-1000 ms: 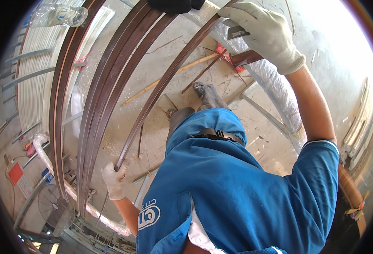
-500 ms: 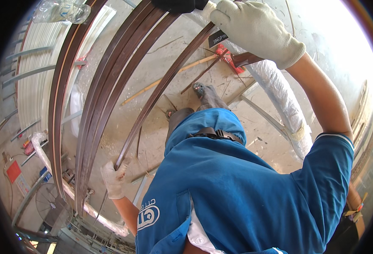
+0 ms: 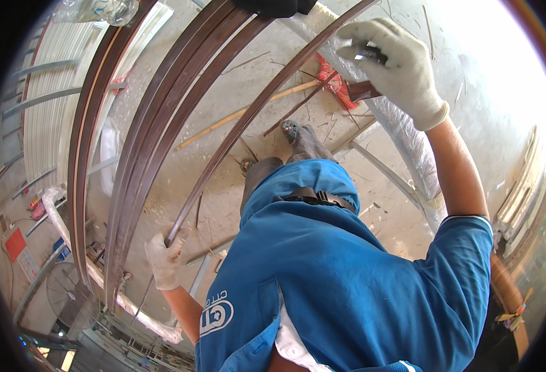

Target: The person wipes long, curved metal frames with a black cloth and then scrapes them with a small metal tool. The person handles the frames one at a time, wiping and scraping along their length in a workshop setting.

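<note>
- Sliding lower along the long dark brown strip [image 3: 248, 124], the right hand [image 3: 397, 68] now sits further from the upper edge, gloved fingers curled, pinching a small dark tool [image 3: 367, 53] against it.
- Left hand [image 3: 164, 260] grips the strip's lower end, closed around it.
- More brown strips [image 3: 155, 124] lean just beside; red broom [image 3: 335, 80] lies on the concrete floor [image 3: 267, 80].

Workshop: stacked wooden strips [image 3: 155, 124], dusty floor [image 3: 236, 105]

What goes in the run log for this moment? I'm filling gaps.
left hand: grips brown strip low end | right hand: holds small dark tool near strip top | floor: littered
</note>
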A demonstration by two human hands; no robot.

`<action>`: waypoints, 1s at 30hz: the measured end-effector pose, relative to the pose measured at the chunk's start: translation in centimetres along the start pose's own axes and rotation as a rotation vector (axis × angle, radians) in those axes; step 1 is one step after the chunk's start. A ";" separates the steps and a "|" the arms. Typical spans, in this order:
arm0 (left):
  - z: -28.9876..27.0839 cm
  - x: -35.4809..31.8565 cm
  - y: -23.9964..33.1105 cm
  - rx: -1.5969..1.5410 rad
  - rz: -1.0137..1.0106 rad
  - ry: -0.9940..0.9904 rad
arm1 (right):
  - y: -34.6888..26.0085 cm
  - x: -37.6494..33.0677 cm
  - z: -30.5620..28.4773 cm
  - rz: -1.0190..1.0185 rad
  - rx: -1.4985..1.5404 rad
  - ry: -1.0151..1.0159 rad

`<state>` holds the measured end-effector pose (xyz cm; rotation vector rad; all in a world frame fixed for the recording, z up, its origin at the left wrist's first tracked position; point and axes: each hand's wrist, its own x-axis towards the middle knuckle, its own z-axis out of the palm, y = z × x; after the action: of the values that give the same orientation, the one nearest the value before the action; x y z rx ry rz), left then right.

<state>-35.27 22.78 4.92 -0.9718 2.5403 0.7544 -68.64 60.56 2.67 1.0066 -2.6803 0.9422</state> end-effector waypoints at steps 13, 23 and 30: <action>0.5 0.1 -1.6 0.013 0.078 0.061 | 1.1 -2.0 0.7 0.265 0.206 0.108; 0.5 -0.2 -1.2 0.028 0.064 0.063 | 0.7 -1.3 0.5 0.282 0.269 0.062; 0.4 0.0 -1.2 0.008 0.070 0.049 | 3.4 1.6 0.1 0.457 0.012 0.078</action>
<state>-34.46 22.29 4.14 -0.9142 2.6299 0.7479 -72.04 61.66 1.38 0.3463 -2.8932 1.0400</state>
